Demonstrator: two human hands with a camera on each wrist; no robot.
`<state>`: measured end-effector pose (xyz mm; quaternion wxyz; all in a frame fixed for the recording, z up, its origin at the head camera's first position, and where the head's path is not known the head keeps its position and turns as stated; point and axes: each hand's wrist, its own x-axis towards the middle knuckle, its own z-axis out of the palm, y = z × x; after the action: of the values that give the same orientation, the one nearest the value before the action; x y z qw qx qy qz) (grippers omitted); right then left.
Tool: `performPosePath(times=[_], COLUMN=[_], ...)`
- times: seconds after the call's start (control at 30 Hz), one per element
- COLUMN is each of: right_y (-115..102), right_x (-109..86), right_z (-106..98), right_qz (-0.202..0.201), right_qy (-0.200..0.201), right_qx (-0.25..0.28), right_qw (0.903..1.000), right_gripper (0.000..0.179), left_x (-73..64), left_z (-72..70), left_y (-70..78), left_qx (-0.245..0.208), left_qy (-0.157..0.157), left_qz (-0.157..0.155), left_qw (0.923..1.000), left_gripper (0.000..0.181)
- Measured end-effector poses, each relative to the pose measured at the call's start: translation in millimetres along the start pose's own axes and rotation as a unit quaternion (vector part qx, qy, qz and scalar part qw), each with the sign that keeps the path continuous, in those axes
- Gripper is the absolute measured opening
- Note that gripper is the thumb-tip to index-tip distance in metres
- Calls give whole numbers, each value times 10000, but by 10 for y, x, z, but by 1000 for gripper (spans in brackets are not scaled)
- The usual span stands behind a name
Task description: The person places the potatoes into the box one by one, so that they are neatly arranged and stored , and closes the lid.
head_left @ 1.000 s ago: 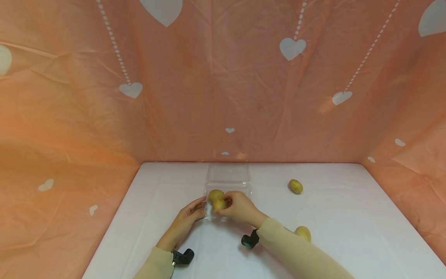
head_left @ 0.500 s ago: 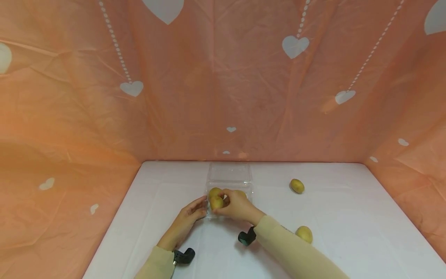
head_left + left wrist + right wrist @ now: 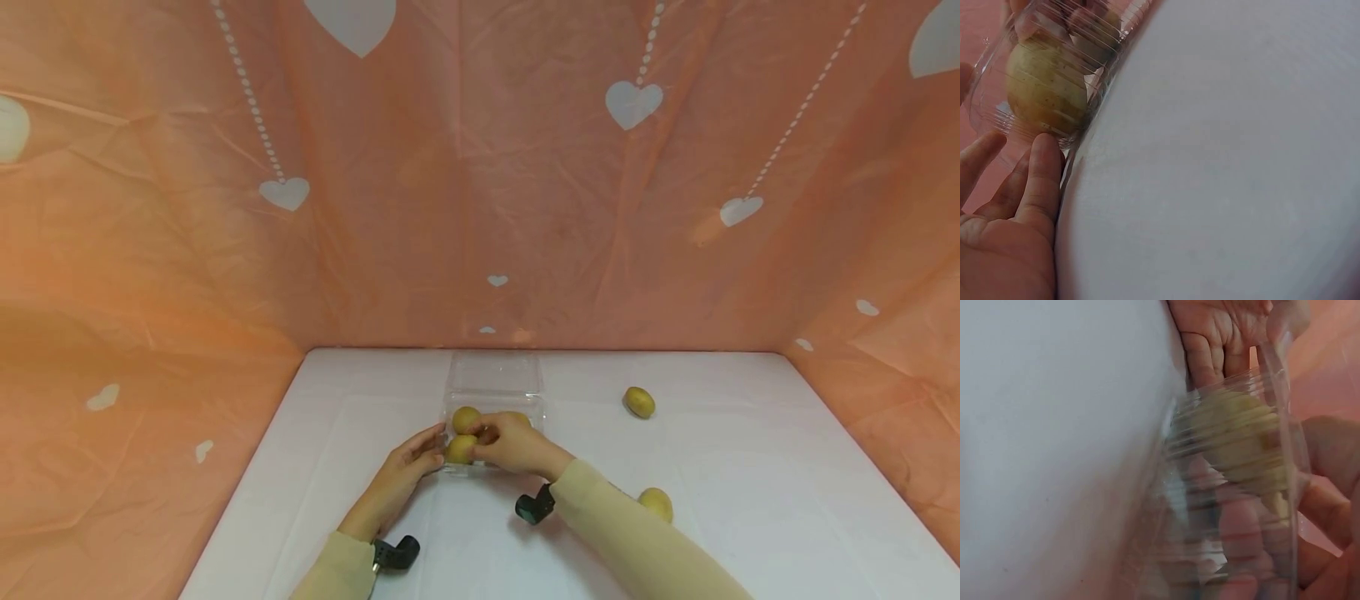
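A clear plastic clamshell box (image 3: 534, 406) lies on the table with its lid folded back. My right hand (image 3: 521, 446) reaches into it and pinches a yellow-brown potato (image 3: 459, 451) at the front left corner. Behind that one sits another potato (image 3: 465, 418); a third potato (image 3: 517, 416) shows only partly past my right hand. My left hand (image 3: 401, 475) rests against the box's left side, fingers fairly straight. In the left wrist view, its fingertips touch the clear wall beside the potato (image 3: 1047, 87). In the right wrist view, fingers show through the ribbed wall near the potato (image 3: 1238, 437).
On the right part of the white table (image 3: 750, 467) lie two more potatoes: one farther back (image 3: 640, 402), one (image 3: 656, 504) beside my right sleeve. The open lid (image 3: 495, 372) reaches toward the table's back edge. An orange curtain (image 3: 480, 208) with hearts surrounds the table.
My right hand has lowered the potato into the front left corner of the box, toward me from the potato behind it. The left hand stays almost still.
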<state>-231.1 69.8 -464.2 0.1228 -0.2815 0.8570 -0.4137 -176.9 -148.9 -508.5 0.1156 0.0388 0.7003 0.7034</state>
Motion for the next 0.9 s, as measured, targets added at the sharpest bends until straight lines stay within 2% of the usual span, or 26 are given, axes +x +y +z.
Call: performPosePath(times=[0.17, 0.3, 0.47, 0.73, 0.9], right_y=[-19, -71, -105, -106, -105], right_x=[-17, -30, -37, -46, -69], right_z=[31, 44, 69, 108, 76], right_qz=[139, 216, 224, 272, 399], right_qy=[309, 561, 736, 865, 754], right_qx=[-99, -382, -773, -1186, -1030], right_qw=[9994, 9975, 9940, 9888, 9910], right_gripper=[25, 17, 20, 20, 23], left_x=[-1, 2, -4, 3, 6], left_z=[1, -2, 6, -5, -8], left_y=[5, 7, 24, 11, -5], left_qx=[6, -11, 8, 48, -15], left_qy=[-40, -51, -49, -70, -81], left_qz=[24, 62, 76, 55, 37], left_qw=[10000, 10000, 10000, 9999, 10000], left_gripper=[57, 58, 58, 58, 59])
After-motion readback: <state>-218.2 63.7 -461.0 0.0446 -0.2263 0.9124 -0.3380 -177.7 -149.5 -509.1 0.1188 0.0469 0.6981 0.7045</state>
